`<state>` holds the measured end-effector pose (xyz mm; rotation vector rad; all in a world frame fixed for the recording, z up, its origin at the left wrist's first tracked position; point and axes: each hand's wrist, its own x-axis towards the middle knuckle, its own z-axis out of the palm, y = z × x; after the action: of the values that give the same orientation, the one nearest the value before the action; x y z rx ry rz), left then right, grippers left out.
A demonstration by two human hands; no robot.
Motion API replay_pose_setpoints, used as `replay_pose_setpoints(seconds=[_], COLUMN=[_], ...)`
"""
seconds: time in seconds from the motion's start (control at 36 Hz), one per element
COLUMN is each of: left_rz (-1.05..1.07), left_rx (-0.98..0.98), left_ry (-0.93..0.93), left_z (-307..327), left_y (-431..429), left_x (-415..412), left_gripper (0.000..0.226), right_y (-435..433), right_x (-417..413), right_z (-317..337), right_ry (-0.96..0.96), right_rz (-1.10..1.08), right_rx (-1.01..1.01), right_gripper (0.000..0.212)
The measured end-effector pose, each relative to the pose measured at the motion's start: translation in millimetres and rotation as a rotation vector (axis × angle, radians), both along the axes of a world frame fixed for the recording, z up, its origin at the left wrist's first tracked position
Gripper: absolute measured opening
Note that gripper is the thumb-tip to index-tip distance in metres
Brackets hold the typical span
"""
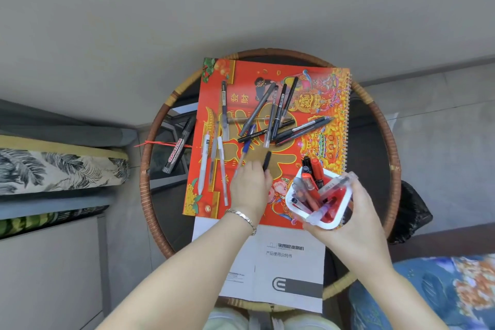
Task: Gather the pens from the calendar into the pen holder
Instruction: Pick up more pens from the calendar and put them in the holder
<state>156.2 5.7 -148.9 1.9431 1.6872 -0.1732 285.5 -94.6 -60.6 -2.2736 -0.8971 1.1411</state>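
A red and gold spiral-bound calendar lies on a round table. Several pens lie scattered on it: a crossed pile of black and grey pens in the middle, white pens on the left, a blue pen near my fingers. My left hand rests on the calendar with its fingers closed on a black pen. My right hand grips a white pen holder with a red inside, held tilted above the calendar's near right corner. It holds several red, black and clear pens.
The round table has a woven rattan rim and dark glass top. A black whiteboard marker lies on the glass left of the calendar. A white manual sits under the calendar's near edge. Cushions are on the left, a black bag on the right.
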Motion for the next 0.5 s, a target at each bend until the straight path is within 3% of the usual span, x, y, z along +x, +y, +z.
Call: replay_pose_setpoints(seconds=[0.11, 0.28, 0.5], left_rz=[0.173, 0.229, 0.354], left_rx=[0.044, -0.085, -0.167], left_ry=[-0.133, -0.090, -0.268], left_z=[1.1, -13.5, -0.6], left_y=[21.6, 36.8, 29.6], left_x=[-4.3, -20.3, -21.7], left_gripper=[0.022, 0.028, 0.006], right_y=[8.3, 14.7, 12.9], right_x=[1.5, 1.1, -1.5], right_z=[1.0, 1.7, 2.0], right_ry=[0.002, 0.013, 0.000], right_rz=[0.036, 0.043, 0.011], right_rx=[0.000, -0.016, -0.004], right_gripper=[0.057, 0.069, 0.063])
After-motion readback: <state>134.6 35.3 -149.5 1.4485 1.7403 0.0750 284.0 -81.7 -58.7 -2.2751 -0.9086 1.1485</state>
